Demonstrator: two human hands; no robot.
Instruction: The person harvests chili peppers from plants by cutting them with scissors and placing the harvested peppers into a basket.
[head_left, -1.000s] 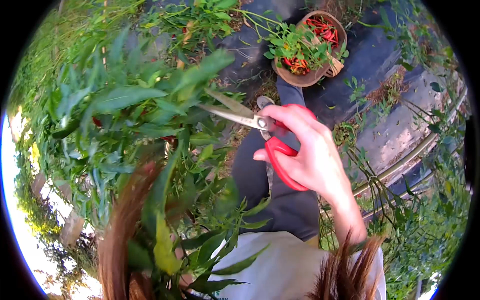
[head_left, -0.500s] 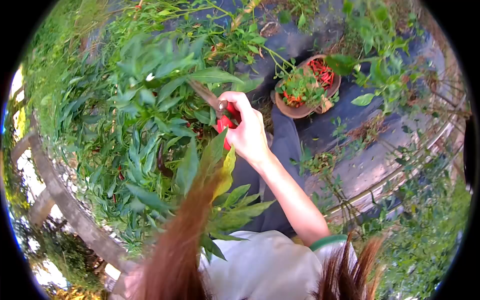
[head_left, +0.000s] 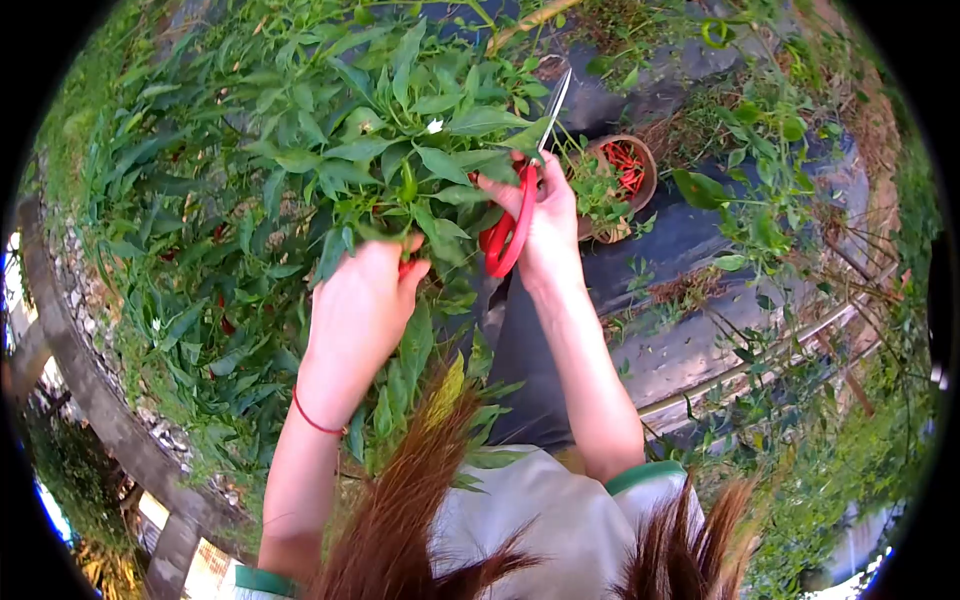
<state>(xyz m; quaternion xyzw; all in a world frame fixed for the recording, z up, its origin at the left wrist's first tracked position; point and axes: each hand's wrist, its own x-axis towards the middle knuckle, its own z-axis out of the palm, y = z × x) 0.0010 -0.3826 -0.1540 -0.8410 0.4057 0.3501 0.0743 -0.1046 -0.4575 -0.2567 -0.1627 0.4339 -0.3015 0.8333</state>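
My left hand (head_left: 362,295), with a thin red band at its wrist, is in the foliage of the pepper plant (head_left: 290,150). Its thumb and fingertips are pinched on a small red thing that looks like a chili. To the right, my right hand (head_left: 548,225) holds red-handled scissors (head_left: 518,222), whose blades look closed and point up and away. The fingers of this hand reach to leaves at the plant's right edge. A white flower (head_left: 434,126) shows above my hands.
A round basket (head_left: 650,172) with red chilies (head_left: 625,168) stands beyond my right hand on black ground sheeting (head_left: 690,250). Leafy stems partly cover it. A pale pole (head_left: 700,388) runs along the right. A curved concrete edge (head_left: 95,400) lies at the far left.
My left hand has come into view among the leaves. My right hand has moved up and right of its place half a second ago, and the scissors have swung from pointing left to pointing upward.
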